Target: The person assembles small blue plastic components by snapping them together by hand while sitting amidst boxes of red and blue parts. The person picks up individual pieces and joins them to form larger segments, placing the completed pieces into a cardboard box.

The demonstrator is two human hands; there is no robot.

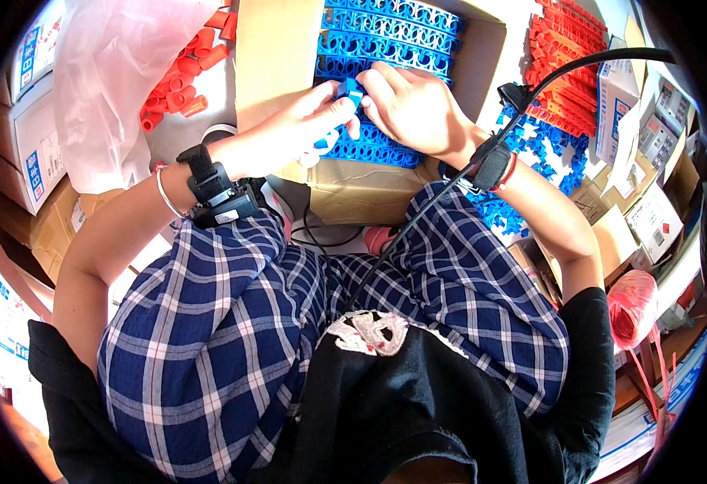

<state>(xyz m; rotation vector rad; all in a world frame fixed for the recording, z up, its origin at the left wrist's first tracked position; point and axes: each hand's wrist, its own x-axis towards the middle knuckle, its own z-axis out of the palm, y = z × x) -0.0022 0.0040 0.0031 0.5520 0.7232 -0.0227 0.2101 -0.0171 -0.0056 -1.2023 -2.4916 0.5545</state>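
A small blue plastic piece [349, 90] is pinched between my two hands, above an open cardboard box [361, 202]. My left hand [293, 133] closes its thumb and fingers round it, and more blue plastic shows under those fingers. From the other side my right hand [418, 109] has its bent fingertips pressed together against the same piece. Inside the box lie rows of blue plastic parts [386, 44] with round openings, stacked side by side. My hands cover the middle of these rows. The exact kind of the held piece is hard to make out.
Red plastic tubes [180, 89] lie left of the box beside a translucent plastic bag [112, 89]. To the right are rows of red parts [563, 68] and loose blue pieces [543, 149]. A black cable [450, 189] crosses in front of my right wrist. Pink twine [633, 302] sits at far right.
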